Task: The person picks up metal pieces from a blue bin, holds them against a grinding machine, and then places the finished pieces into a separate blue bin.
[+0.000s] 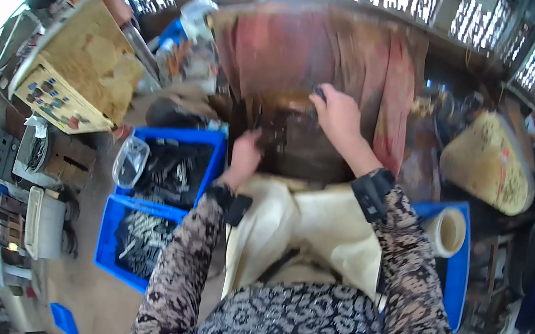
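I am seeing my right hand (335, 114) gripping a small dark knob-like part (319, 94) at frame centre, on the rusty brown metal worktop (310, 152). My left hand (244, 152) is curling by small dark pieces (277, 135) there; I cannot tell its grip.

Person sat at a grimy dark machine (299, 137), right hand (337, 112) resting on top, left hand (245, 154) lower down beside two blue crates (213, 140) of metal parts.

Carton (79, 69): tan, flat-sided, tilted, seen upper left; coloured marks on its pale lower flap.
Clear bag (129, 161): crumpled, set beside the blue crates.
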`<state>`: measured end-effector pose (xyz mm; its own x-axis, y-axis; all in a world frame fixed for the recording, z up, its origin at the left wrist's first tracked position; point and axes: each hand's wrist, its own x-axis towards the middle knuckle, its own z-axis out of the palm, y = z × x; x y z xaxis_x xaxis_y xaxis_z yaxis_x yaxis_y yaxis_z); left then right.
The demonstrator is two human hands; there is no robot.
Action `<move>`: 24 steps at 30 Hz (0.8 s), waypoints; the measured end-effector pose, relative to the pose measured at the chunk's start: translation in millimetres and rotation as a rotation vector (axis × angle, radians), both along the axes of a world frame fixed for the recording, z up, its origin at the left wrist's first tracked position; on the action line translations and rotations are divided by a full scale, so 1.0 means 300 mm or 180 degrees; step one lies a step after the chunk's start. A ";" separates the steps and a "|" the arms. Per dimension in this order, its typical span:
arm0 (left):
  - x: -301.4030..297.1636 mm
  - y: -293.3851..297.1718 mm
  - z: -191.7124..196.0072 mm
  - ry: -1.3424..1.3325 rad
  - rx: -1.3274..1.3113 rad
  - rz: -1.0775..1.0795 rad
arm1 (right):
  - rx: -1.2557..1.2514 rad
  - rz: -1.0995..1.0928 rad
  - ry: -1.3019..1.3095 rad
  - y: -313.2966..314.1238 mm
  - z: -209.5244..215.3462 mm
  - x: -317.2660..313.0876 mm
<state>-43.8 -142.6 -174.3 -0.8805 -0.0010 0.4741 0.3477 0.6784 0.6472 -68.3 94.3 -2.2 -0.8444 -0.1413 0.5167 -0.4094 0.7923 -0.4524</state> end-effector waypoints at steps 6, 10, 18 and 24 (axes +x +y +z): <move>-0.130 0.076 0.050 0.0171 -0.1119 -0.0130 | -0.0628 0.0566 0.0633 0.081 -0.250 0.334; -0.140 0.133 0.028 0.0055 -0.1726 -0.0521 | -0.0316 0.0784 -0.0002 0.144 -0.360 0.509; -0.203 0.188 -0.084 -0.1010 -0.2831 -0.0809 | -0.0278 0.1040 -0.0510 0.174 -0.475 0.594; -0.241 0.074 -0.192 -0.1312 -0.2908 -0.0570 | -0.2117 0.0670 -0.2431 0.163 -0.462 0.447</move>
<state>-116.3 -120.4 -232.0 -0.9271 0.3575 -0.1128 0.3598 0.9330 0.0002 66.0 143.1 -140.9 -0.9713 -0.2060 -0.1190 0.0695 0.2326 -0.9701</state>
